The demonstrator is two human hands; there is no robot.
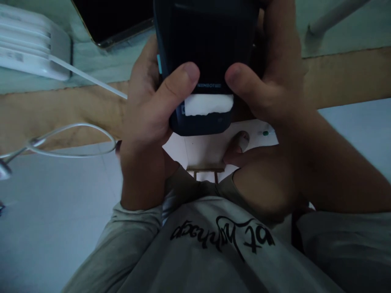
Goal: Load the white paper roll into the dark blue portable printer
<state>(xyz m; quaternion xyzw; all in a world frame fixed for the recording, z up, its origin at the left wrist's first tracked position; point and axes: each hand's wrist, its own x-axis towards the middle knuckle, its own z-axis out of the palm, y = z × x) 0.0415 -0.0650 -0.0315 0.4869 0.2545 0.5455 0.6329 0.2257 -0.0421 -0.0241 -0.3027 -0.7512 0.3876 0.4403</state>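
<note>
Both hands grip a dark label printer [207,44] marked NIIMBOT, held up over the table edge at the top of the view. My left hand [149,93] wraps its left side, thumb lying on the front face. My right hand [269,77] closes round the other side, its thumb pressed near the lettering; its remaining fingers are mostly hidden. A torn-edged strip of white paper [209,104] shows across the printer's lower front, just under the name. The printer's top end is cut off by the frame.
A black-screened phone or tablet [119,18] lies at the upper left of the table [97,61]. Beside it is a white ribbed device [33,40] with a white cable [88,77] that loops past the wooden edge. A pale rod [336,16] rests at the upper right.
</note>
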